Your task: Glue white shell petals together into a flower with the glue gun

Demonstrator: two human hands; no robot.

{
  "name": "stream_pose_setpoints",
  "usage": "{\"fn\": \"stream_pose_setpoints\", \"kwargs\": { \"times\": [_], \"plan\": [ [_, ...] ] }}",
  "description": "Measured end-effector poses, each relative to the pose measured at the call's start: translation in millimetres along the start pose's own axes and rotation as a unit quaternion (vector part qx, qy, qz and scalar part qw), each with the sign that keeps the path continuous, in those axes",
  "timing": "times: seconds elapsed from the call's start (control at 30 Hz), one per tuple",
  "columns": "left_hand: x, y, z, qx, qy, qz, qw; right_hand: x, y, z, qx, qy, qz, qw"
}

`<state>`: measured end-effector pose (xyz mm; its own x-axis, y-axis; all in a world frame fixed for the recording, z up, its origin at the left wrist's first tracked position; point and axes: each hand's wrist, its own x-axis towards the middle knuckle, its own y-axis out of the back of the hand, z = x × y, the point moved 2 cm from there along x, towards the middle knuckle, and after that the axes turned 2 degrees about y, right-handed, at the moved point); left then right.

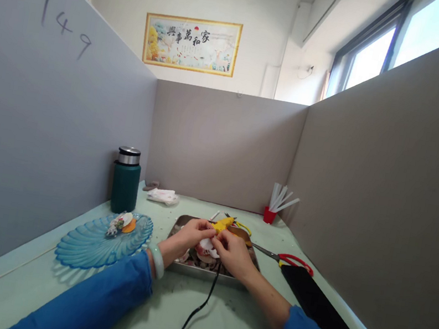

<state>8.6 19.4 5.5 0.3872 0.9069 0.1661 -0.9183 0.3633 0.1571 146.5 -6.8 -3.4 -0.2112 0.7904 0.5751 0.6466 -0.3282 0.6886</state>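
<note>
Both hands meet over a metal tray (174, 265) near the middle of the table. My left hand (185, 239) is closed, its fingers pinching something small and white. My right hand (235, 252) is closed too, beside a yellow glue gun (222, 224) whose black cord (195, 312) runs toward me. Whether the right hand grips the gun or a white shell-like piece (208, 248) between the hands is hard to make out. The tray holds several shells under the hands.
A blue glass shell-shaped plate (96, 248) with a small decorated piece (121, 224) sits at left, behind it a dark green thermos (125, 181). Red-handled scissors (291, 261), a black flat sheet (321, 311) and a red cup of glue sticks (271, 213) lie at right. Partition walls enclose the table.
</note>
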Motion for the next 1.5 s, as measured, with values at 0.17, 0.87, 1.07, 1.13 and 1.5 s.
{"fn": "stream_pose_setpoints", "kwargs": {
  "times": [0.17, 0.87, 1.07, 1.13, 1.5],
  "plan": [
    [0.2, 0.5, -0.7, 0.001, -0.001, 0.001, 1.000, 0.0, 0.3, 0.3, -0.002, 0.001, 0.000, 1.000],
    [-1.0, -0.5, 0.0, -0.002, 0.000, -0.002, 1.000, -0.6, 1.4, -0.5, -0.025, -0.011, 0.002, 1.000],
    [-0.3, -0.1, -1.3, -0.008, -0.002, -0.005, 1.000, -0.8, 1.8, -0.9, -0.024, -0.008, 0.009, 1.000],
    [-0.7, -0.3, -0.6, -0.010, -0.002, -0.004, 1.000, -1.2, 2.1, -1.3, -0.025, -0.011, 0.008, 1.000],
    [-2.4, -1.1, 1.0, -0.007, -0.002, -0.009, 1.000, -1.1, 2.1, -1.0, -0.020, -0.009, 0.010, 1.000]
  ]
}}
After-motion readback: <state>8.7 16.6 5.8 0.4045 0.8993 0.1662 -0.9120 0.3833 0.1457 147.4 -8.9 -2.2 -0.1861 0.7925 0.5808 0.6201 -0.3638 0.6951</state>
